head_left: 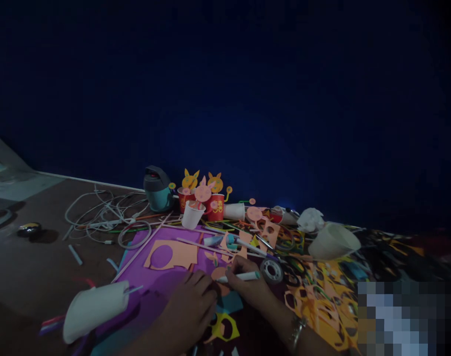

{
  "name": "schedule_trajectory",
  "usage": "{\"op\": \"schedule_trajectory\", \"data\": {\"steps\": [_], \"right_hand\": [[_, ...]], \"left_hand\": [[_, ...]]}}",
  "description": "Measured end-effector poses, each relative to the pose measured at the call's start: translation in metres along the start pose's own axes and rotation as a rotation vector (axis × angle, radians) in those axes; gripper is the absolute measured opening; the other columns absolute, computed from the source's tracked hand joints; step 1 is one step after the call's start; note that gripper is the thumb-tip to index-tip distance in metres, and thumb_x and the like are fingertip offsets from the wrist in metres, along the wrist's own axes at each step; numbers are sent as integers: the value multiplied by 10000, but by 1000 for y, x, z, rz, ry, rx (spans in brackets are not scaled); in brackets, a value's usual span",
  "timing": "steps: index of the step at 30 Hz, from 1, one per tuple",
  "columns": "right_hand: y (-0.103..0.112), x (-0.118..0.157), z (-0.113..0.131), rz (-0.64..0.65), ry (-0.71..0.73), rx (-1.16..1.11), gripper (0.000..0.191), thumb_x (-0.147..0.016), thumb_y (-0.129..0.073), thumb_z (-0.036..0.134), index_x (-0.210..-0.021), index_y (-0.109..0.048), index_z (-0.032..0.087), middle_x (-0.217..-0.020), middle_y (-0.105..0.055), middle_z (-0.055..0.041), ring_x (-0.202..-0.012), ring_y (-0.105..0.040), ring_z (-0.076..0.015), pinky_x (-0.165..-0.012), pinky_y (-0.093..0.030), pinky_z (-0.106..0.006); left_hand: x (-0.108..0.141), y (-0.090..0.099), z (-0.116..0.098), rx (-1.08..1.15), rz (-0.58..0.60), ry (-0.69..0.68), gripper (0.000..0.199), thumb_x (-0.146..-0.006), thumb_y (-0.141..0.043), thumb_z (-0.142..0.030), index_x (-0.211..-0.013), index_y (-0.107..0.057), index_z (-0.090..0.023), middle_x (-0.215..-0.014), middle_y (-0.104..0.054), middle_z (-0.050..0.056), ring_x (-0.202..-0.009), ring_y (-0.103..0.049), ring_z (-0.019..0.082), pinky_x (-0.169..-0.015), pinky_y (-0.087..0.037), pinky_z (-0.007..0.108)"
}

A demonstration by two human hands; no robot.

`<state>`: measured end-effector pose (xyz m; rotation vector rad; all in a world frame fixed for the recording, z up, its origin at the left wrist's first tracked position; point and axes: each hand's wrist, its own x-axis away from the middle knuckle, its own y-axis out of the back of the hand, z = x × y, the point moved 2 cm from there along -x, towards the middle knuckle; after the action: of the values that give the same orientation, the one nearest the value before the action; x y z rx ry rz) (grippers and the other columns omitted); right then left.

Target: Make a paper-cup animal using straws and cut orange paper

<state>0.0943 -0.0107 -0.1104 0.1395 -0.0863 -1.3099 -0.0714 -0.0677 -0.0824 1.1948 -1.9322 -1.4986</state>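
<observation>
My right hand [245,283] grips a white marker with a teal cap [238,277], its tip pointing left over a rounded peach paper piece [220,275]. My left hand [190,312] lies curled beside that piece, fingertips at its edge, on a purple sheet [173,237]. Whether those fingers pinch the paper, I cannot tell. A larger peach cutout with a round hole [172,254] rests farther up the purple sheet. Just right of my right hand lies a roll of tape [271,271], with scissors [266,243] behind it.
Paper cups with cartoon animal cutouts [203,195] stand at the back, beside a grey and teal device [157,189]. A tangle of white cables [106,212] lies to the left. A white cup [94,310] lies near my left hand. Orange cutout scraps [321,306] cover the right.
</observation>
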Motion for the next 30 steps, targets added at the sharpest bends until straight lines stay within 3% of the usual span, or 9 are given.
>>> {"op": "schedule_trajectory", "data": {"steps": [30], "right_hand": [[-1, -2, -13, -39, 13, 20, 222, -788, -603, 267, -634, -455, 203, -569, -446, 63, -536, -422, -103, -500, -352, -214]], "left_hand": [[1, 0, 1, 37, 25, 22, 111, -869, -518, -181, -901, -618, -220, -956, -588, 22, -955, -475, 216, -817, -375, 346]]}}
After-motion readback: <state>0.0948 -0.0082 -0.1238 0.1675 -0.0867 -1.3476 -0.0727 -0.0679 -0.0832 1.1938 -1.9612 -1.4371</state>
